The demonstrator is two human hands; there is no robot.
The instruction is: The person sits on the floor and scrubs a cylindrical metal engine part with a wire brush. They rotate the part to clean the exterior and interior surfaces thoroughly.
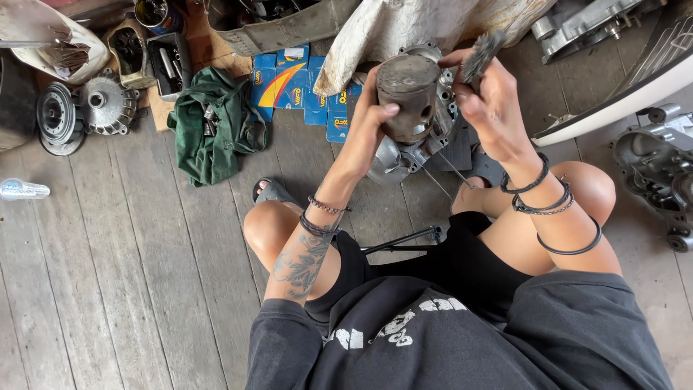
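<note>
The left hand is closed around a dirty grey piston, thumb on the near side of the skirt and fingers wrapped behind it. The piston is held upright with its crown facing up toward the camera — an orientation that exposes the soiled top surface to the tool. It is raised clear of the floor, level with the right hand and just beside it.

The right hand is pinched shut on the handle of a small wire brush. The bristle head projects above and beyond the fingers, slightly away from the piston's upper edge; whether the bristles touch the metal cannot be determined, since the brush head is blurred.

Directly beneath both hands lies an engine case, a pale metal casting resting on the wooden floor. Its position keeps the parent assembly within reach of the seated person, whose bare knees flank the work area.

Beyond the left hand, flat blue parts boxes lie side by side on the boards. Further out on that side, a crumpled green cloth carries a few small metal pieces — presumably to keep them together. A round finned metal part sits past the cloth. Beyond the right hand, another grey casting rests on the floor.
</note>
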